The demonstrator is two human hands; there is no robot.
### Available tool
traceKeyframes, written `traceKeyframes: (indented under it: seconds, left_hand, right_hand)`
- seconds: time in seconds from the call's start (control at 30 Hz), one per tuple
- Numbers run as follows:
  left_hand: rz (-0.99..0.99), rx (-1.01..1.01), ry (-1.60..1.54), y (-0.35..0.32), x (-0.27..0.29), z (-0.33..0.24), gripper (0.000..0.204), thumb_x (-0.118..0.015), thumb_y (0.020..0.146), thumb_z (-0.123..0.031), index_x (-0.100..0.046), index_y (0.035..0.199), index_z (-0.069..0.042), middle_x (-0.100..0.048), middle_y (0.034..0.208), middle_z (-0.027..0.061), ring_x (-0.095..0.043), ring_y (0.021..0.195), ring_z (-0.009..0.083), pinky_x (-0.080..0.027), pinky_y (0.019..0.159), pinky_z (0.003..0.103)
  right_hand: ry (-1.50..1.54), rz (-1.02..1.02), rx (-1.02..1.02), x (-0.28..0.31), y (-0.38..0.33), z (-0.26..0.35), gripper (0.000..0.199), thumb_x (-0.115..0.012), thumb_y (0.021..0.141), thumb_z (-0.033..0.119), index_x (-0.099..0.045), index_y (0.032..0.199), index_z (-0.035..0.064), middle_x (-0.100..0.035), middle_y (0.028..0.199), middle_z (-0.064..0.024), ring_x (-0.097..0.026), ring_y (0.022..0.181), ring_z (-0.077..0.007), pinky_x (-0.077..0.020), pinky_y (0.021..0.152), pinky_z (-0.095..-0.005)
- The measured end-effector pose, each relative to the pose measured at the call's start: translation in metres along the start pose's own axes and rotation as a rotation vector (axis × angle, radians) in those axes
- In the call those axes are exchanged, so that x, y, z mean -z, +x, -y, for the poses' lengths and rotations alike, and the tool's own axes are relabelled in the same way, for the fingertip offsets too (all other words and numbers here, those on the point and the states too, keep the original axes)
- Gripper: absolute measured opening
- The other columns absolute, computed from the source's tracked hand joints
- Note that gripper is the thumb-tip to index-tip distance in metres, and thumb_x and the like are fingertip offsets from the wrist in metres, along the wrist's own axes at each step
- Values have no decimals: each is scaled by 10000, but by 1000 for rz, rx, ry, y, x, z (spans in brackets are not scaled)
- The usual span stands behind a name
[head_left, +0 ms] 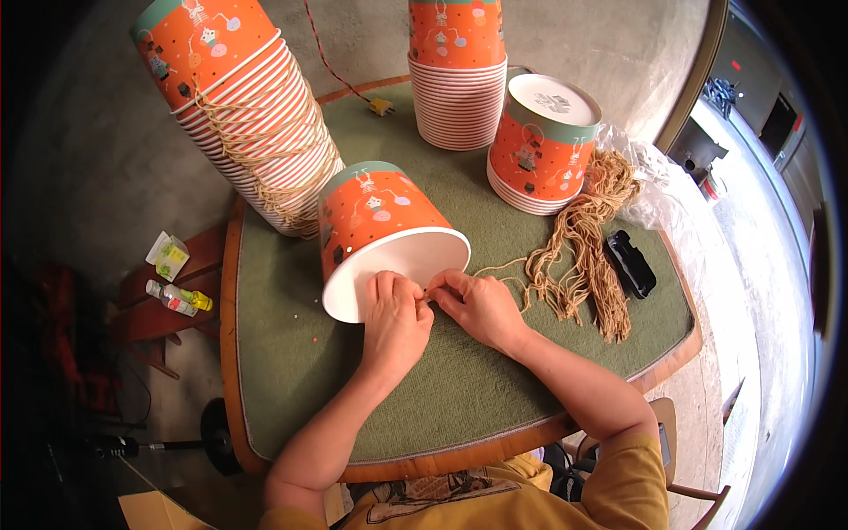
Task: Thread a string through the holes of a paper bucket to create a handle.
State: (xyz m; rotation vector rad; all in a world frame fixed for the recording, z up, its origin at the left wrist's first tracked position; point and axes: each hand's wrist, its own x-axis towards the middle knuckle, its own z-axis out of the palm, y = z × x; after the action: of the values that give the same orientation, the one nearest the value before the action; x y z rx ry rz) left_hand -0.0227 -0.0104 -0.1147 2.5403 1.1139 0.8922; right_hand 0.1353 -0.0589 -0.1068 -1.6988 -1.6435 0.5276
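- Left hand (395,320) pinches the white rim of an orange paper bucket (382,231) lying on its side mid-surface (442,389)
- Right hand (478,305) nips a tan string (495,268) at that same rim
- Seemingly done: the leaning stack (256,115) already carries strings; two plain stacks (458,75) (539,146) look unstrung
- String bundle (587,243) lies right; open room lies toward the near edge

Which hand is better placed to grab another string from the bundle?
Probably the right hand: it lies beside the tan string bundle, loose strands trailing up to it. The left hand rests at the tipped orange cup's rim, farther away.
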Motion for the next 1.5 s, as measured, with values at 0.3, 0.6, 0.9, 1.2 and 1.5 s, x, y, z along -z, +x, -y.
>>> traceKeyframes:
  seconds: [0.3,0.6,0.9,1.2,1.5]
  left_hand:
    - [-26,16,-66,3,-1,-1,164,-637,819,0,-501,908,-13,-506,937,163,-503,942,360,-442,859,469]
    - [-1,-2,-71,3,-2,2,225,-644,729,24,-493,894,-6,-501,928,158,-497,944,363,-447,857,467]
    - [28,9,-134,3,-3,5,252,-615,720,59,-484,922,-15,-495,970,163,-485,975,369,-438,881,481]
    - [43,5,-110,3,-1,3,307,-633,733,26,-478,993,-25,-486,1000,170,-481,1001,372,-423,914,485]
    - [32,5,-126,3,-2,3,299,-630,732,45,-469,975,-19,-481,989,165,-485,998,371,-430,905,478]
  right_hand:
    - [-24,1,13,-2,0,-2,167,-641,909,260,-668,984,113,-660,719,-145,-661,649,-331,-516,589,-416]
    - [-29,15,4,0,0,1,168,-646,901,266,-646,973,114,-672,717,-125,-668,646,-321,-523,589,-413]
    - [51,34,22,2,-1,-4,149,-614,904,220,-601,1003,110,-686,742,-113,-672,658,-309,-520,602,-412]
    - [65,47,67,7,-4,0,187,-601,879,144,-562,1059,117,-671,716,-113,-651,613,-312,-502,568,-414]
    - [-113,-3,164,-1,-5,-3,211,-676,878,238,-573,1031,135,-660,696,-102,-670,620,-315,-532,563,-401]
